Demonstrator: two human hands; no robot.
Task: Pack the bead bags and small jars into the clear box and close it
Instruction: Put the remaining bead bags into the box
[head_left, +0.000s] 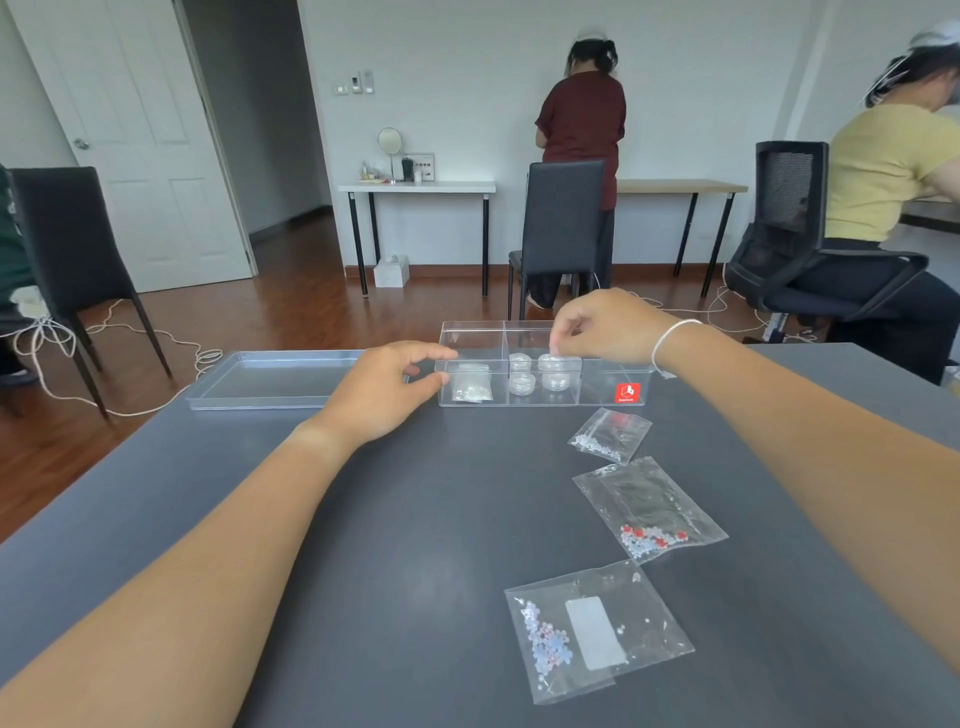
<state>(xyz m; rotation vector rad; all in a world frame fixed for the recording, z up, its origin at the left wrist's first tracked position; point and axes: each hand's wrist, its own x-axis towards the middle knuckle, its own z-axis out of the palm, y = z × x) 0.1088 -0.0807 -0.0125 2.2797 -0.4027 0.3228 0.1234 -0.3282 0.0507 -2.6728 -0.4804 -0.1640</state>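
A clear divided box (602, 397) with a red sticker stands at the table's far edge. Its left compartment holds a bead bag (471, 388); the middle one holds several small round jars (522, 383). My left hand (387, 392) pinches the box's left end wall. My right hand (597, 325) hovers over the middle compartment, its fingertips on the top of a jar (558, 362). Three bead bags lie on the table nearer me: a small one (610, 435), one with red and white beads (649, 509) and a large one (597, 631). The clear lid (270, 382) lies left of the box.
The dark grey table (415, 519) ends just behind the box and lid. Beyond it are chairs, cables on the wood floor, and two people at desks, one standing at the back and one seated at the right.
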